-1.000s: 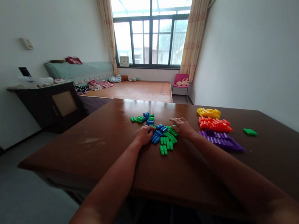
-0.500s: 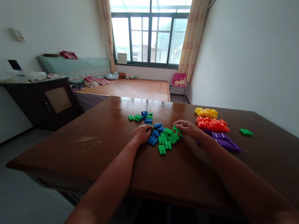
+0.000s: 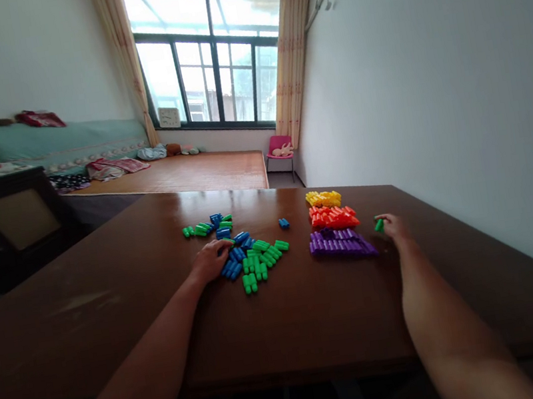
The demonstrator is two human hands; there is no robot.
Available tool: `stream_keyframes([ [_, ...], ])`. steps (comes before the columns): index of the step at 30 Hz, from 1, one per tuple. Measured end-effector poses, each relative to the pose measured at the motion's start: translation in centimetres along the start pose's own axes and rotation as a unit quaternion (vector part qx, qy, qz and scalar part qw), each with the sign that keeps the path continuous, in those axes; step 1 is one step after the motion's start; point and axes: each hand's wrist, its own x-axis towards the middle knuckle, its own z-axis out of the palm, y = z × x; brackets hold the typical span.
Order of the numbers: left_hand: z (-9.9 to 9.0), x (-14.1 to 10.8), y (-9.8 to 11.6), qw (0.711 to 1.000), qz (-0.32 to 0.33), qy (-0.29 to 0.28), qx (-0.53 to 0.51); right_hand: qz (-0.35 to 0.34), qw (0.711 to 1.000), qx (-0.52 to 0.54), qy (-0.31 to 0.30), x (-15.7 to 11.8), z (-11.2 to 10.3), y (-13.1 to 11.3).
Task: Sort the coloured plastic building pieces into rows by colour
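Observation:
My left hand [image 3: 212, 260] rests on the dark table at the left of a mixed pile, fingers curled together at a small green block [image 3: 229, 240]. Beside those fingertips lie blue blocks [image 3: 233, 269], and further right several green blocks [image 3: 257, 266], each shaped like paired tubes. My right hand [image 3: 394, 226] is at the table's right side, its fingers closed at a green plastic block [image 3: 379, 225]. The hand partly hides what lies under it there. Left of it, purple blocks [image 3: 339, 243] stand in a row, with orange blocks [image 3: 333, 216] and yellow blocks [image 3: 323, 199] behind.
One blue block [image 3: 284, 223] sits apart between the pile and the sorted groups. More green and blue blocks [image 3: 204, 228] lie behind my left hand. Beyond the brown table [image 3: 305, 315] are a bed [image 3: 211, 171], a pink chair [image 3: 279, 146] and a cabinet [image 3: 21, 215].
My right hand has moved from the green pile rightward past the purple row to the green pieces on the right. A lone blue block now shows. My left hand stays at the pile; the view has turned right.

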Motion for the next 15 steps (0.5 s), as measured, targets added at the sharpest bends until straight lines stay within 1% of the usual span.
stream_keyframes([
  [2,-0.2,-0.1,0.1,1.000,-0.001,-0.001,0.006,0.012,0.999,-0.034,-0.019,-0.2,0.4,1.7],
  [3,-0.3,-0.1,0.2,1.000,-0.001,-0.002,0.007,0.010,0.999,-0.036,-0.007,-0.4,0.7,2.0],
  [6,-0.6,-0.2,0.4,1.000,-0.001,-0.007,0.004,0.005,0.997,-0.049,0.062,-0.7,1.0,1.8],
  [7,-0.7,-0.2,0.4,1.000,0.000,-0.009,0.000,0.013,0.996,-0.055,0.073,-0.8,0.9,1.6],
  [8,-0.7,-0.2,0.4,1.000,0.001,-0.009,-0.003,0.024,0.996,-0.058,0.070,-0.8,0.8,1.6],
  [10,-0.7,-0.2,0.4,1.000,0.002,-0.009,-0.007,0.036,0.997,-0.056,0.024,-0.9,0.6,1.5],
  [11,-0.7,-0.1,0.3,1.000,0.003,-0.009,-0.006,0.028,0.998,-0.054,-0.006,-1.0,0.6,1.6],
  [13,-0.7,-0.1,0.3,1.000,0.007,-0.010,-0.002,-0.017,0.996,-0.059,-0.060,-1.1,0.8,1.6],
  [15,-0.7,-0.1,0.3,1.000,0.011,-0.012,0.003,-0.069,0.992,-0.072,-0.080,-1.2,1.2,1.7],
])
